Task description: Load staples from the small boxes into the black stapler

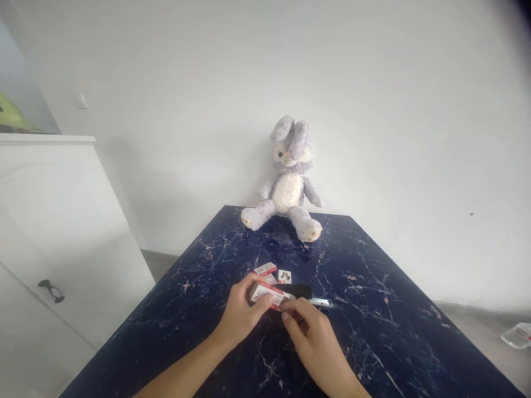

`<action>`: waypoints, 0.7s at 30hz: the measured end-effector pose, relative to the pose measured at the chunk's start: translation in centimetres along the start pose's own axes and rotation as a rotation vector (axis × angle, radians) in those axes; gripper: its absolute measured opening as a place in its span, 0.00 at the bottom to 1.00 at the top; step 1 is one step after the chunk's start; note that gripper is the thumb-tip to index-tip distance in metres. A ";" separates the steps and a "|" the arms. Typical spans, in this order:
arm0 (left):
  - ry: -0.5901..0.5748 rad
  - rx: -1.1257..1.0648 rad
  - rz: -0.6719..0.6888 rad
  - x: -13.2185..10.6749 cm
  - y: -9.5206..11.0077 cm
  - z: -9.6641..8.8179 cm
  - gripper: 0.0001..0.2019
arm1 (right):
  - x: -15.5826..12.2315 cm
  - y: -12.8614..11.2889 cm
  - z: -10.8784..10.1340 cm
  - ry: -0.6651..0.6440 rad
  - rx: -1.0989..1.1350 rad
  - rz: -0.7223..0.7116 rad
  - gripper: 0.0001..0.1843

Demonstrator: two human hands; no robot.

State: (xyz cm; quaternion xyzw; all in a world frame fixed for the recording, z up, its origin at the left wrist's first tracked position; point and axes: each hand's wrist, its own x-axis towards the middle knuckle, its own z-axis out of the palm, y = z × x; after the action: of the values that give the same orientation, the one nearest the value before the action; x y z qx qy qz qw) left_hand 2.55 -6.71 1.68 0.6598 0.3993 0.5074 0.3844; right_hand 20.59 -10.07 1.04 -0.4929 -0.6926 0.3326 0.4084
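Observation:
My left hand [240,312] is closed around a small red and white box [265,293], held just above the dark marble table [373,331]. My right hand [313,337] pinches at the box's right end with its fingertips. Behind the hands lies a black stapler [299,290] with a shiny metal part [321,302] sticking out to the right. Two more small red and white boxes [266,270] and a small white card [284,276] lie just beyond it.
A grey and white plush rabbit [288,185] sits at the table's far edge against the white wall. A white cabinet [50,237] with a dark handle stands on the left. A clear plastic item [516,334] lies on the floor at right.

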 end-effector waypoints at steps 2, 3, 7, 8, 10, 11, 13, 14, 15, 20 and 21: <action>-0.006 0.083 0.031 -0.1 0.0 -0.1 0.04 | -0.2 0.4 0.8 -0.036 0.163 0.090 0.09; -0.004 0.124 0.048 -0.1 -0.1 -0.1 0.04 | -0.3 0.7 1.1 -0.056 0.248 0.126 0.09; 0.049 0.229 0.104 -0.3 -0.1 -0.1 0.07 | -0.4 1.4 2.0 -0.084 0.538 0.272 0.12; 0.051 0.243 0.127 -0.4 0.0 -0.1 0.07 | -0.3 1.5 2.0 -0.082 0.590 0.309 0.15; 0.029 0.262 0.192 -0.5 0.0 0.0 0.05 | -0.2 1.6 1.9 -0.085 0.658 0.362 0.19; 0.015 0.268 0.225 -0.6 0.0 0.1 0.04 | -0.1 1.6 1.8 -0.090 0.678 0.375 0.20; 0.000 0.268 0.263 -0.8 0.0 0.2 0.06 | -0.1 1.6 1.6 -0.101 0.703 0.394 0.22; 0.001 0.261 0.263 -0.8 0.0 0.2 0.08 | 0.0 1.6 1.6 -0.105 0.708 0.400 0.22; 0.008 0.251 0.252 -0.9 -0.1 0.2 0.08 | 0.0 1.6 1.6 -0.106 0.709 0.402 0.22; 0.014 0.126 0.068 -0.7 -0.2 0.1 0.07 | 0.0 1.4 1.7 -0.038 0.643 0.330 0.18; -0.009 0.080 0.021 -0.6 -0.3 0.1 0.07 | 0.0 1.4 1.7 -0.020 0.618 0.315 0.17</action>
State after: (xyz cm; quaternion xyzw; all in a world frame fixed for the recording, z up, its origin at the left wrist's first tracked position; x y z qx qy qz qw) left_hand 2.49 -7.19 1.15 0.6812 0.4105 0.4919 0.3542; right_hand 19.63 -9.75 -0.97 -0.4436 -0.4783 0.5904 0.4752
